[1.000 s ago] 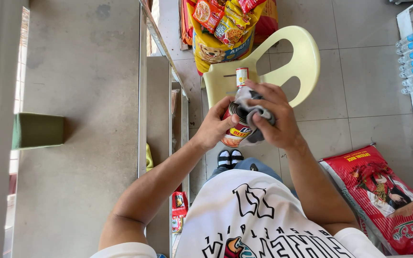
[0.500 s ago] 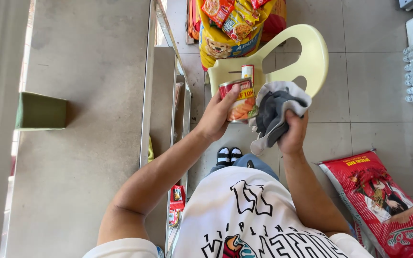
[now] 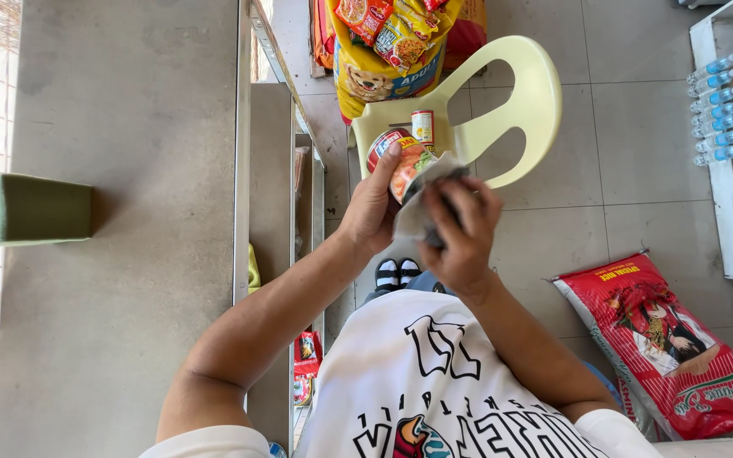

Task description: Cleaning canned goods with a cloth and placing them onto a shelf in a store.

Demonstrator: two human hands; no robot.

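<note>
My left hand grips a red-labelled tin can from its left side, holding it tilted above the seat of a pale yellow plastic chair. My right hand is closed on a grey cloth and presses it against the can's right side. A second, smaller can stands upright on the chair seat just beyond my hands.
A grey concrete counter runs along my left with a green block on it. A yellow pet-food bag and snack packets sit behind the chair. A red rice sack lies on the tiled floor at right, water bottles on a white shelf.
The cloth hand had pulled away from the can half a second ago; now it is back against the can. The can has tilted and sits lower in my left hand.
</note>
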